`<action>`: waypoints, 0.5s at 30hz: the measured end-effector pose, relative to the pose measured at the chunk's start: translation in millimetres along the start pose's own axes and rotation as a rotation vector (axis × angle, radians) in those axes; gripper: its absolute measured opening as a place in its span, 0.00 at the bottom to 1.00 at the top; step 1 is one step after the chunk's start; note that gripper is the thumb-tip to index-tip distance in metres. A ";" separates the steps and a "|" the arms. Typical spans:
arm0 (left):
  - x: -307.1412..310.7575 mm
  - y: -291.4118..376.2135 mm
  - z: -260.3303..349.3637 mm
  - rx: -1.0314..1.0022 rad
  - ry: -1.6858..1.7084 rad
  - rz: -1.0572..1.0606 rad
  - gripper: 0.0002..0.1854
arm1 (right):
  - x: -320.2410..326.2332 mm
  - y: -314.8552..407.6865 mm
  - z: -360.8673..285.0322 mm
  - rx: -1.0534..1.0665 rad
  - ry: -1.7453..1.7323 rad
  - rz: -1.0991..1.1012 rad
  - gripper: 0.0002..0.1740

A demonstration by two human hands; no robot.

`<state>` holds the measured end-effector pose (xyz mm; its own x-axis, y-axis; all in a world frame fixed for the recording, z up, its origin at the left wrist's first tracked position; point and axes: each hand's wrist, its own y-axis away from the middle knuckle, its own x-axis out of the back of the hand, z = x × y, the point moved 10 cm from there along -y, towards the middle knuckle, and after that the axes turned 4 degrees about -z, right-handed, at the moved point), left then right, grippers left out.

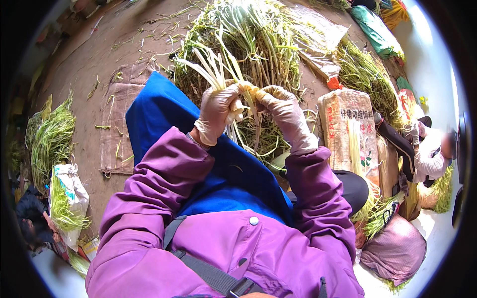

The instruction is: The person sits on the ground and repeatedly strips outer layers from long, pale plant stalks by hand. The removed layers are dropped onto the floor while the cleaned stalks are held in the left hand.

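My left hand [217,113], in a pale thin glove, is closed around a small bunch of whitish-green vegetable stalks [212,70]. Their cut-looking pale ends [235,110] stick out below its fingers. My right hand [285,113], gloved too, meets it at the fingertips and pinches a thin green stalk [234,67] with drooping, yellowed strands. Both hands hover over the blue apron [231,178] across my lap. Just beyond them stands a big heap of long-leaved green stalks [257,41], its lower parts brownish.
On the right, a printed woven sack [328,119] carries pale stalks [354,145]. A person [428,156] sits past it, near more greens [367,74]. At left are a flat brown sack [121,130], a green pile [52,141], a white bag [76,193] and another person [33,216].
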<state>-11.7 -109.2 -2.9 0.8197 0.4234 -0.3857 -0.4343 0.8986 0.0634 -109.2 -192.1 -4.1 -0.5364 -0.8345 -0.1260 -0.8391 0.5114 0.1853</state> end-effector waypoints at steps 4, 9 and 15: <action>6.3 -4.5 -21.3 0.095 0.143 -0.003 0.12 | -2.6 -1.9 7.1 0.016 -0.023 -0.017 0.13; 10.8 -9.7 -27.8 0.098 0.123 0.020 0.14 | 6.7 -7.2 10.1 0.063 0.008 0.018 0.11; 32.7 -25.1 -17.6 0.029 0.634 0.052 0.07 | 70.5 -7.5 20.9 0.232 -0.873 0.076 0.09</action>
<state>19.5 -120.0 -33.3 0.4135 0.3240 -0.8509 -0.4503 0.8850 0.1182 -142.6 -250.5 -34.7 -0.3892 -0.3926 -0.8333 -0.7451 0.6660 0.0342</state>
